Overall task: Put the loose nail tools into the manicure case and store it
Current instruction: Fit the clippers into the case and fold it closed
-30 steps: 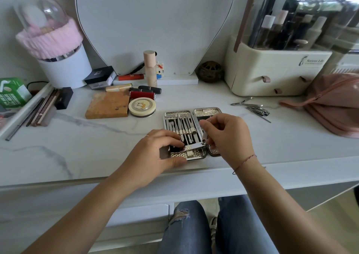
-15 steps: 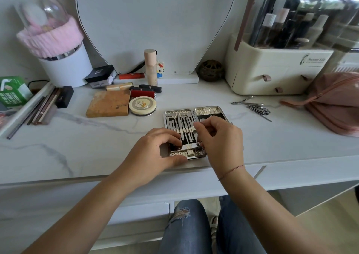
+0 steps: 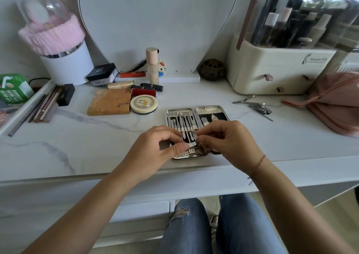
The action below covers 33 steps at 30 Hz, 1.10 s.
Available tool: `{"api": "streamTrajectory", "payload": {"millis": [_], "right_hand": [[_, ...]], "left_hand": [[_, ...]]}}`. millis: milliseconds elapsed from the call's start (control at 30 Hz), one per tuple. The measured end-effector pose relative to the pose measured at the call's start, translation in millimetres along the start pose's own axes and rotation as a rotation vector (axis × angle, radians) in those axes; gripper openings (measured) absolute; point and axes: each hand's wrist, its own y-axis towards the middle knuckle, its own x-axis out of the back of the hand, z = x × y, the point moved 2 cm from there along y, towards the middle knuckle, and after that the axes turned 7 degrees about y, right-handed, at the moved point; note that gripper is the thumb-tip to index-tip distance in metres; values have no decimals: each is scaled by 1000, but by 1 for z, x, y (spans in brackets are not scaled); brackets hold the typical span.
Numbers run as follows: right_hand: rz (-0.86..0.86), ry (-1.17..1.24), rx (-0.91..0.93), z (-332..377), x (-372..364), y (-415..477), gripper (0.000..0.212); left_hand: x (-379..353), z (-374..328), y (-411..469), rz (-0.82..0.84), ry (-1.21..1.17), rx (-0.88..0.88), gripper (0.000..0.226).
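Steel manicure case (image 3: 208, 110) open for loading; left hand (image 3: 155, 148), right hand (image 3: 231, 143) both pinch small tool (image 3: 194, 137), likely seating it; loose nail tools (image 3: 256, 107) wait 2 o'clock.

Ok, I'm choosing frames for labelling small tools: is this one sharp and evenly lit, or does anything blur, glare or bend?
Head view: soft, even daylight, no hard shadows; the manicure case is sharp, its metal glinting; the organiser's clear lid is smeared by reflections; the wide lens bows the table edge; the loose tools read clearly.
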Motion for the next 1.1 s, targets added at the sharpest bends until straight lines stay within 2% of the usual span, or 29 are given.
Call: {"api": "streamTrajectory", "payload": {"millis": [200, 400, 633, 833, 1100], "right_hand": [[-68, -279, 187, -6, -6, 5, 6], [-56, -427, 348, -3, -10, 7, 8], [-41, -385, 298, -5, -9, 8, 7], [45, -276, 168, -7, 0, 9, 2], [70, -335, 151, -8, -1, 11, 5]], "left_hand": [[0, -8, 2, -47, -137, 77, 40], [-3, -12, 4, -145, -96, 124, 35], [-8, -19, 6, -173, -101, 129, 37], [0, -8, 4, -131, -90, 115, 12], [5, 1, -3, -144, 65, 28, 8]]}}
